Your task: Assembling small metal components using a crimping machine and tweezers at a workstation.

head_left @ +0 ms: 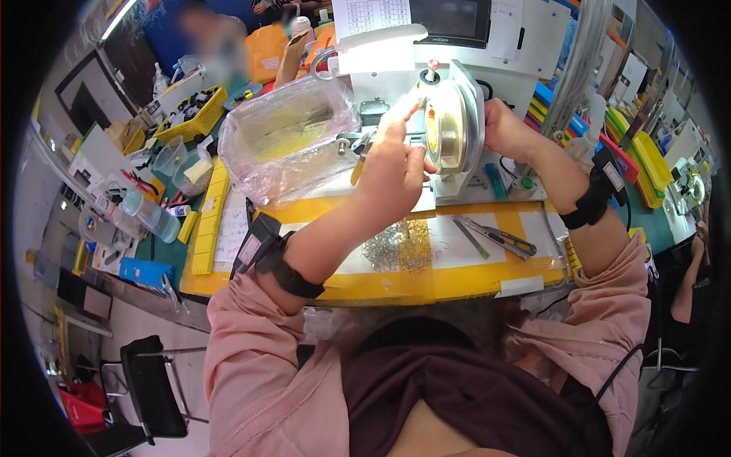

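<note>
A round, pale-gold wheel [451,129] with a grey disc [474,114] on its right side stands upright on the bench machine, under a bright lamp. My left hand [388,160] is at the wheel's left face, its index finger stretched upward and other fingers apart near the lower rim; I make out nothing held in it. On the other side, my right hand [509,131] is against the grey disc's right edge, fingers bent and partly hidden by it. A red-topped knob [432,68] sits above the wheel. Below my hands lies a pile of small wire-like metal pieces [397,247].
A plastic-lined tray [285,171] stands left of the machine. The lamp [381,36] overhangs it. A grey hand tool [499,238] and a thin green strip [472,238] lie right of the pile. Yellow tape [320,286] edges the bench. A yellow basket [194,118] is farther left.
</note>
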Available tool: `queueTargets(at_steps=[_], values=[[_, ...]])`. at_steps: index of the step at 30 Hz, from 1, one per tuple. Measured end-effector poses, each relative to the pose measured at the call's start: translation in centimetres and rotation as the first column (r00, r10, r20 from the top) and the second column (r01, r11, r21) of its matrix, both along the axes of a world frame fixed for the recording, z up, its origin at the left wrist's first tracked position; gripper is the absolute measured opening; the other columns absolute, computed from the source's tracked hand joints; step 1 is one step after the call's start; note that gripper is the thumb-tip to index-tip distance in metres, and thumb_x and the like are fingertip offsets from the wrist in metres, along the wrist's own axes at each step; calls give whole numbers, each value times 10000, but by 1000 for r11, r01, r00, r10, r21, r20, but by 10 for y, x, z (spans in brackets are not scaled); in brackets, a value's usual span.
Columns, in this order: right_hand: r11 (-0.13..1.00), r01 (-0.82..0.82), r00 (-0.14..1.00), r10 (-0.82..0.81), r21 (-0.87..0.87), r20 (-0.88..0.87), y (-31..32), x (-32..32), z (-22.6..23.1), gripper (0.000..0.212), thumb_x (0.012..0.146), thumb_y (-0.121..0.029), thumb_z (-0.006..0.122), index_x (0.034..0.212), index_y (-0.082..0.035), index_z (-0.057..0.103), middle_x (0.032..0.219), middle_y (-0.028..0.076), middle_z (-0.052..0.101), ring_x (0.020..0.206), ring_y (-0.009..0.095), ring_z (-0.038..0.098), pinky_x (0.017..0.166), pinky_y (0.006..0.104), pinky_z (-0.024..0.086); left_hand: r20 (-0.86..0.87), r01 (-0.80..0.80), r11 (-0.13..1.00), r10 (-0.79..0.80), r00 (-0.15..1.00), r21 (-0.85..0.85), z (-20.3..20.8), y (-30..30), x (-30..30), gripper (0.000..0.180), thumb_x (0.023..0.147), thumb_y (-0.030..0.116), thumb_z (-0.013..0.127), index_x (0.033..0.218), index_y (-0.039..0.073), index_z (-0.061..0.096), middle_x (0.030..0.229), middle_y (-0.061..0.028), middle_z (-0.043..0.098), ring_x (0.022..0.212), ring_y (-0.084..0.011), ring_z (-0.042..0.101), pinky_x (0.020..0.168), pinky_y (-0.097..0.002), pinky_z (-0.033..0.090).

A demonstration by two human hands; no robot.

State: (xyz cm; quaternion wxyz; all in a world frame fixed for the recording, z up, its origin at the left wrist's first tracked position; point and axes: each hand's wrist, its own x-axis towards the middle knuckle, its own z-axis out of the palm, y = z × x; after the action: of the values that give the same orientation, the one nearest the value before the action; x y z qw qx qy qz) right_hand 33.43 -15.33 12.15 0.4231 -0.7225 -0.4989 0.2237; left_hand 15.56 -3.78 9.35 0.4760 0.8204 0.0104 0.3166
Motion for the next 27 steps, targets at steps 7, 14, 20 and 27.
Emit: queueTargets(at_steps=[7, 14, 20, 27], values=[[996, -87, 994, 86, -3, -67, -1, 6, 4, 118, 767, 9, 515, 819, 0, 621, 557, -18, 497, 450, 43, 370, 411, 215, 265, 103, -211, 940, 190, 976, 268, -23, 11, 27, 188, 828, 12, 486, 1015, 11, 512, 591, -17, 523, 494, -103, 511, 486, -233, 421], [997, -18, 998, 22, 77, -52, -10, -2, 4, 107, 770, -8, 520, 824, -6, 612, 603, -14, 523, 482, 44, 400, 433, 202, 301, 76, -157, 987, 158, 985, -16, -13, 9, -7, 124, 814, 83, 572, 732, -8, 556, 520, 25, 445, 478, -36, 376, 429, -213, 297], [982, 98, 989, -114, 163, 92, -20, 6, 2, 103, 804, -98, 563, 821, -8, 610, 649, -12, 540, 559, 53, 439, 517, 216, 370, 196, -300, 954, 296, 935, -10, -28, 59, -24, 124, 770, 91, 613, 690, 8, 568, 596, -11, 453, 509, -72, 397, 461, -222, 315], [905, 260, 960, -281, 338, 14, 4, 17, -40, 108, 785, -83, 543, 793, 14, 587, 667, 5, 539, 623, 79, 456, 585, 234, 387, 222, -480, 853, 437, 872, 205, -13, 103, -9, 158, 738, 115, 622, 654, 5, 546, 633, -14, 418, 536, -87, 371, 495, -231, 315]])
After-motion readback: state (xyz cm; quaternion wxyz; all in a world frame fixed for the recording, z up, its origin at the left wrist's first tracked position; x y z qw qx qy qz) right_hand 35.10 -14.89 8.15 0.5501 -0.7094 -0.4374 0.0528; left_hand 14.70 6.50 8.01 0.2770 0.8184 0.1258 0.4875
